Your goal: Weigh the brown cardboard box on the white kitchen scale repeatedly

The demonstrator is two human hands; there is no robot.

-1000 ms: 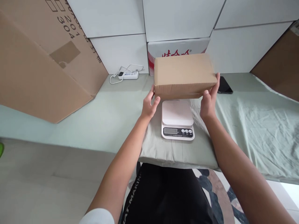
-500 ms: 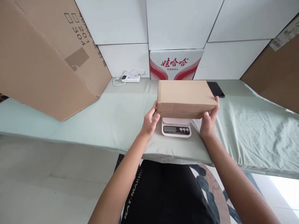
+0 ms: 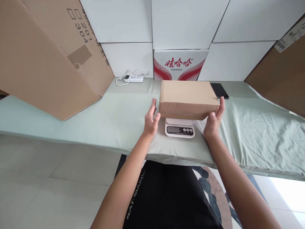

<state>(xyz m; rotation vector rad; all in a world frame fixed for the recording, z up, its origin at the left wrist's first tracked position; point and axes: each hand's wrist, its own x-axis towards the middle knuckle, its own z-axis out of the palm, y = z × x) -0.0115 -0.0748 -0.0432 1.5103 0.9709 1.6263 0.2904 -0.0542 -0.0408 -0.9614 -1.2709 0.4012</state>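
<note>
A brown cardboard box (image 3: 188, 93) rests on a small white kitchen scale (image 3: 180, 131), covering most of its platform. The scale's dark display and round buttons face me. At the box's left end, my left hand (image 3: 151, 121) stands open, a small gap between its fingers and the cardboard. My right hand (image 3: 213, 122) is at the right end, thumb in front of the near corner and fingers stretched up along the side. Its fingers are spread and not wrapped round the box; whether they still touch it is hard to see.
Behind the box stand a red-and-white printed carton (image 3: 180, 65) and white panels. A black phone (image 3: 219, 90) lies at the back right, a white power strip (image 3: 134, 78) with its cable at the back left. Large cartons (image 3: 54, 63) flank the cloth-covered table (image 3: 114, 124).
My left hand has come off the box and moved slightly left. The right hand's fingers have loosened a little. The box stays on the scale.
</note>
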